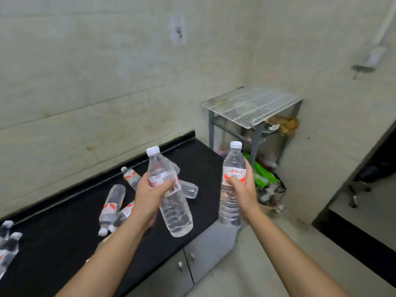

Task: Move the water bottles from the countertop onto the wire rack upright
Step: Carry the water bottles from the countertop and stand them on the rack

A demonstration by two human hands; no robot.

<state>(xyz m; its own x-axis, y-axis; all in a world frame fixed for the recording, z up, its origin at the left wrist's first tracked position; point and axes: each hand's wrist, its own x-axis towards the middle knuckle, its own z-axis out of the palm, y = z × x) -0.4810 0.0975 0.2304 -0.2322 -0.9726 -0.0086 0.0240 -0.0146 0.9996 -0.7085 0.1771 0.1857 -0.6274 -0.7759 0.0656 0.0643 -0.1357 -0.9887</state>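
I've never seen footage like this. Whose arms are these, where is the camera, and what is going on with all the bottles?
There is no machine here: these are a person's own two arms, filmed by one wide-angle camera worn on the head and looking forward and down.

The left hand has a grip on one water bottle, tilted with its cap leaning left. The right hand holds a second bottle nearly upright. Both have white caps and red-and-white labels.

On the black countertop more bottles of the same kind lie on their sides. Ahead, in the corner, stands the wire rack; its top shelf has no bottles on it yet. Clutter sits below it, too blurred to name.
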